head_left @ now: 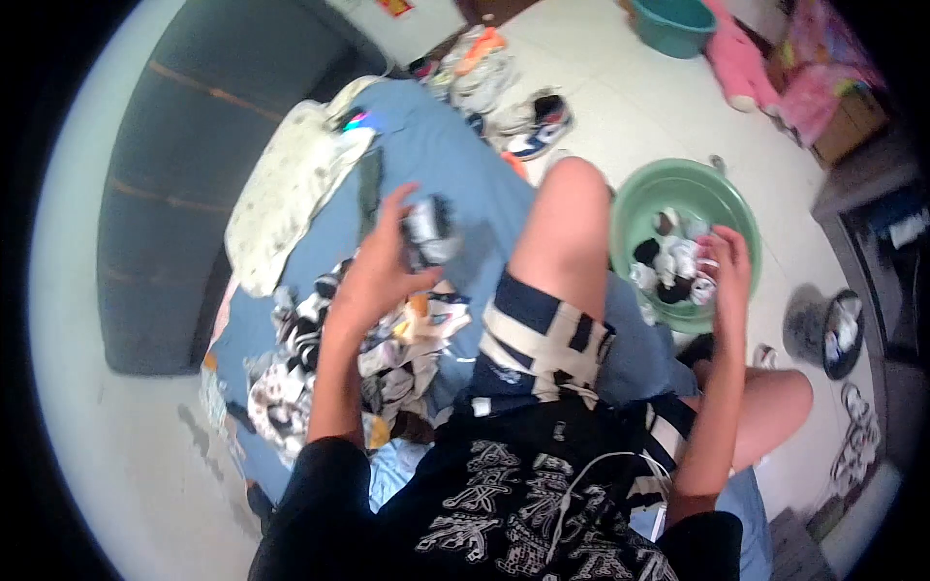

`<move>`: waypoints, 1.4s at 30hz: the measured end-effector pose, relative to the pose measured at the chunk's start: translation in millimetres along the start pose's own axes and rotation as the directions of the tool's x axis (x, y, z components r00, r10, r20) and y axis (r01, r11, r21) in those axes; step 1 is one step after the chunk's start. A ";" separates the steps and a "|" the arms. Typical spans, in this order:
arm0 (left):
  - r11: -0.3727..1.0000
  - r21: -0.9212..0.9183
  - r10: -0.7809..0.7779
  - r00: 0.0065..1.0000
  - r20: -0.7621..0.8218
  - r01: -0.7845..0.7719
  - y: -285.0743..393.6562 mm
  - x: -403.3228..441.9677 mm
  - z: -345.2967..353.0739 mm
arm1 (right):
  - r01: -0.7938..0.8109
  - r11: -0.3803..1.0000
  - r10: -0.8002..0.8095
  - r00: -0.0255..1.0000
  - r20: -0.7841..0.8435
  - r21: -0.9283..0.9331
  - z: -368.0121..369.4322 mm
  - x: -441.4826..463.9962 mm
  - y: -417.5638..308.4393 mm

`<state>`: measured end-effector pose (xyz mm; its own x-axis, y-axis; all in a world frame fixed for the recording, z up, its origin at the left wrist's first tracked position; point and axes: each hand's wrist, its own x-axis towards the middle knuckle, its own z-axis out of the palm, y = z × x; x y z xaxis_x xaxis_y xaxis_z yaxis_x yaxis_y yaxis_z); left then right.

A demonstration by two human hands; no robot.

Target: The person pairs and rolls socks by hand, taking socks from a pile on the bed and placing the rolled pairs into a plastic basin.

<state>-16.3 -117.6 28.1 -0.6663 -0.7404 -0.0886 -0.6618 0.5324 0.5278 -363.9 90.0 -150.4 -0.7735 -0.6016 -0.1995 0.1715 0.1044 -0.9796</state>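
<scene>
My left hand [380, 259] is over the blue bed sheet with thumb and fingers spread. Between them, a rolled grey, white and black bundle of cloth [431, 232], perhaps socks, appears to rest on the sheet; blur hides whether the hand touches it. Below that hand, a mixed heap of socks and small cloth pieces [402, 363] covers part of the bed. On my other side, my right hand [728, 257] hangs above the right rim of a green basin [635, 198], its fingers loosely bent and apart. Several small balled socks [668, 257] lie inside the basin, close to its fingertips.
A pale patterned cloth [291, 194] lies by the dark headboard [184, 203]. Sneakers [542, 126] and bags stand on the floor beyond the bed. A teal basin [676, 27] is at the top, a dark bucket [809, 329] at right, near slippers [854, 441].
</scene>
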 end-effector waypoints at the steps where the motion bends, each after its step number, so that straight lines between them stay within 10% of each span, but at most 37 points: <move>1: 0.982 -0.103 0.162 0.987 0.014 -0.160 24.8 16.8 23.0 | -0.015 1.000 0.015 1.000 0.020 -0.015 5.4 -8.8 -17.2; 5: 0.800 -0.099 0.593 0.805 -0.015 -0.591 109.8 80.4 127.9 | -0.003 0.987 -0.060 0.920 0.388 0.158 -10.3 -21.7 -38.6; 12: 0.563 -0.278 0.815 0.578 0.032 -0.778 212.8 119.9 259.4 | -0.115 0.980 0.087 0.981 0.173 0.161 -69.0 -27.5 -45.8; 16: 0.453 -0.436 0.754 0.595 -0.279 -0.778 221.0 131.6 282.7 | 0.007 0.936 -0.022 0.999 0.038 0.352 -90.5 -24.4 -32.9; 21: 0.510 -0.484 0.660 0.685 -0.309 -0.711 217.9 130.3 281.6 | 0.089 0.946 -0.064 0.994 -0.088 0.311 -86.9 -19.3 -24.9; 33: 0.616 -0.219 0.657 0.647 -0.387 -0.756 186.1 140.0 291.7 | 0.137 0.977 -0.167 0.967 -0.190 -0.163 -44.3 -19.5 -19.0; 36: 0.768 -0.512 0.343 0.922 -0.177 -0.384 182.0 150.7 287.3 | 0.325 0.927 -0.351 0.927 -0.131 -0.185 -41.3 -17.3 -19.6; 38: 0.429 -0.902 0.184 0.974 0.131 0.040 169.4 166.1 292.4 | 0.232 0.969 -0.241 0.962 -0.130 -0.080 -41.2 -19.3 -28.7; 42: 0.133 -0.959 0.017 0.967 0.255 0.251 172.0 168.4 270.1 | 0.049 0.986 -0.035 0.995 -0.091 0.158 -50.6 -19.5 -36.0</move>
<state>-335.2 -39.9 -124.2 -0.7431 -0.6021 -0.2922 0.0746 -0.5084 0.8579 -385.9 138.0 -112.4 -0.8313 -0.5302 -0.1668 0.2281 -0.0517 -0.9723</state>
